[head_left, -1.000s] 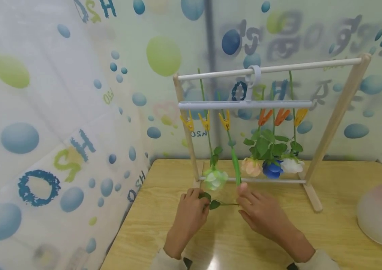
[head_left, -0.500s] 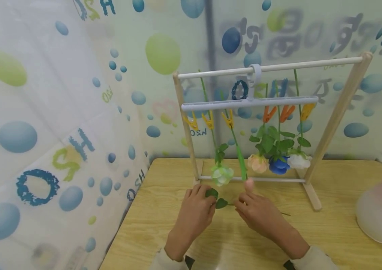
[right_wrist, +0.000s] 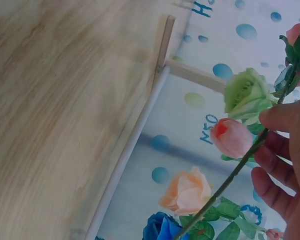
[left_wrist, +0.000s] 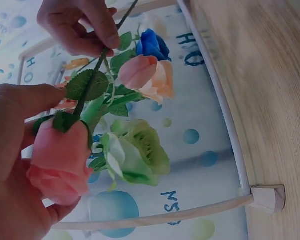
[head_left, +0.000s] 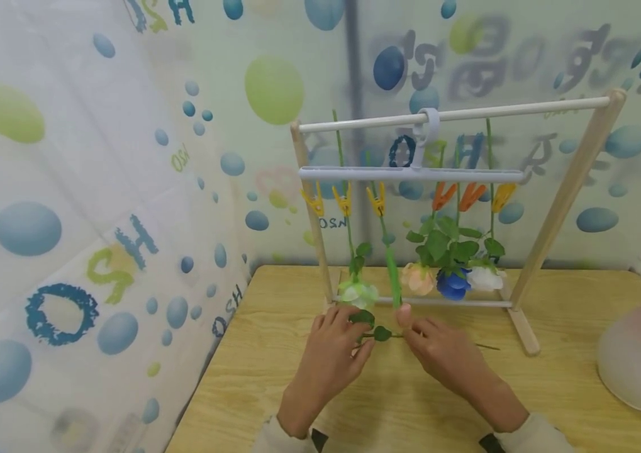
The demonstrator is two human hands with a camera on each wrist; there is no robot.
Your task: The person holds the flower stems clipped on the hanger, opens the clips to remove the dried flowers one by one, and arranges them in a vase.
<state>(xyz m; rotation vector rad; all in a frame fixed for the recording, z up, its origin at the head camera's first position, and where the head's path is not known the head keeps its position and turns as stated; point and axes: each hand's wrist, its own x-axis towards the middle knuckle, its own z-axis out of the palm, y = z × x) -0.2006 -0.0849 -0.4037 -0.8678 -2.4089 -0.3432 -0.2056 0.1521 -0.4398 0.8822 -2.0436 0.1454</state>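
Observation:
A pink rose (left_wrist: pixel 62 160) with a long dark green stem lies crosswise between my two hands, above the table. My left hand (head_left: pixel 328 352) holds it around the bloom, its thumb by a leaf (left_wrist: pixel 87 85); in the head view this hand hides the bloom. My right hand (head_left: pixel 447 352) pinches the stem (right_wrist: pixel 230 177) between thumb and fingers, and the tail end sticks out to its right. Just behind the hands, a pink tulip (left_wrist: pixel 137 71) hangs head down from a yellow clip (head_left: pixel 377 200), close to my right fingertips in the head view. Left of it hangs a pale green rose (head_left: pixel 358 292).
A wooden rack (head_left: pixel 566 195) carries a white clip hanger (head_left: pixel 411 175). Peach (head_left: pixel 418 279), blue (head_left: pixel 453 284) and white (head_left: pixel 486 279) flowers hang at its right half. The leftmost yellow clip (head_left: pixel 314 201) holds nothing. A pink-white vase (head_left: pixel 640 352) stands at right on the table (head_left: pixel 252 377).
The hanger and its flowers swung right, then back left. Both hands keep hold of the rose; the left has shifted slightly right and its fingers have loosened. The stem's tail now shows past the right hand.

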